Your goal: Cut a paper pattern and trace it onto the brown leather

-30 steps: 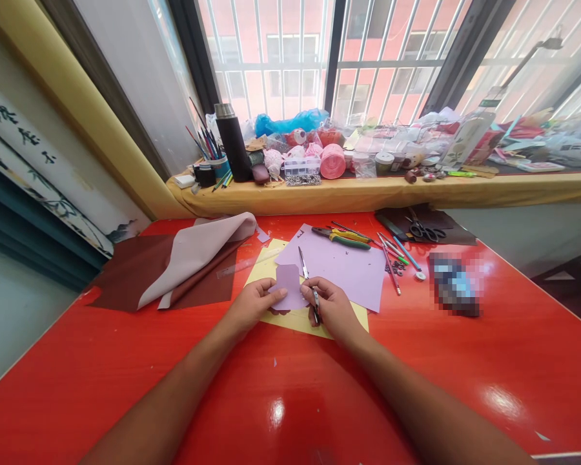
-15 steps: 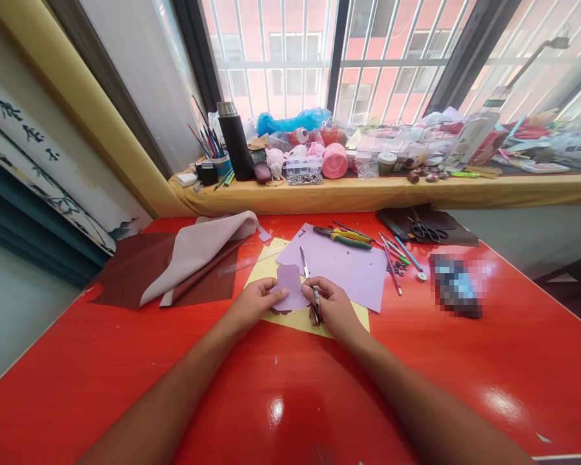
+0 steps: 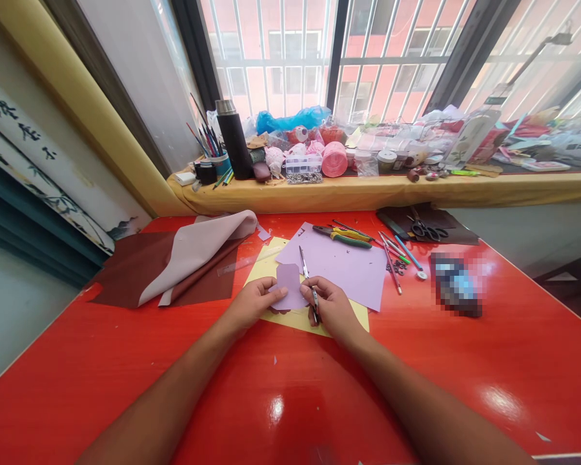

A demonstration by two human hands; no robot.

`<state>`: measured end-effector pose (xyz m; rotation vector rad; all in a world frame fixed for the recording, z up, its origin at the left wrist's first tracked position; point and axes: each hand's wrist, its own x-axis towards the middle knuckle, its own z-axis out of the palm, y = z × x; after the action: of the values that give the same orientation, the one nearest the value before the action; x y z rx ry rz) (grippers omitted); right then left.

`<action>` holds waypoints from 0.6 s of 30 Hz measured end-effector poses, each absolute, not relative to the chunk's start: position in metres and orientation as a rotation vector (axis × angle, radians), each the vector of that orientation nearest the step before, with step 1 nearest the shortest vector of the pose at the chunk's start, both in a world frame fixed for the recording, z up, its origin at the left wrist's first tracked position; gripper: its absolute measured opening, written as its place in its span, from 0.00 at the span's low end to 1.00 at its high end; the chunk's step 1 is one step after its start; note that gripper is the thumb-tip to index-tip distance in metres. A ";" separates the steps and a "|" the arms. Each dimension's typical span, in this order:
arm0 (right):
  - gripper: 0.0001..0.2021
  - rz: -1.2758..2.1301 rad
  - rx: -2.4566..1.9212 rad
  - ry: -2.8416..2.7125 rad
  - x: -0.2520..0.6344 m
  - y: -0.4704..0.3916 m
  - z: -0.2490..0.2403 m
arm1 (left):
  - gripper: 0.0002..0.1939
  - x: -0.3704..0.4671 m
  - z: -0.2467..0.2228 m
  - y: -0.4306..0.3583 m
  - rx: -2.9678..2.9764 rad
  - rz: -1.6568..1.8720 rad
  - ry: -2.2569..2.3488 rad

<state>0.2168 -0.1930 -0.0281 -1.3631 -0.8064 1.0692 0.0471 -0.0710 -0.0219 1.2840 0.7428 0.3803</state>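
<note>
Between my two hands is a small piece of purple card [image 3: 288,279], held upright above a yellow sheet [image 3: 261,266]. My left hand [image 3: 255,302] pinches its left side, the thumb lying across the front. My right hand [image 3: 330,303] is closed around a slim silver pointed tool [image 3: 304,262], whose tip points away from me. I cannot make out its exact kind. The right thumb and fingertips meet the card's right edge. Beyond my hands, a larger purple sheet [image 3: 351,274] partly covers the yellow one.
Green-and-yellow pliers [image 3: 343,236] rest on the larger sheet. To the right lie several pencils [image 3: 391,261], black scissors [image 3: 428,230] on dark material, and a blurred object [image 3: 458,284]. Folded brown leather-like material [image 3: 206,287] is at left. A cluttered sill with a black flask [image 3: 235,142] runs behind.
</note>
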 end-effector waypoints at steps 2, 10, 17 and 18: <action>0.18 1.074 -1.358 -0.805 0.217 -0.193 -0.029 | 0.32 0.047 -0.022 -0.071 1.280 0.383 0.742; 0.18 1.080 -1.361 -0.798 0.216 -0.192 -0.030 | 0.33 0.047 -0.024 -0.068 1.304 0.367 0.730; 0.17 1.072 -1.406 -0.840 0.214 -0.193 -0.029 | 0.29 0.046 -0.027 -0.064 1.328 0.441 0.723; 0.17 1.071 -1.412 -0.843 0.214 -0.193 -0.029 | 0.29 0.046 -0.027 -0.064 1.335 0.450 0.734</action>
<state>0.2137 -0.1934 -0.0293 -1.4123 -0.8428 1.0712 0.0461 -0.0642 -0.0266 1.3348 0.7342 0.4497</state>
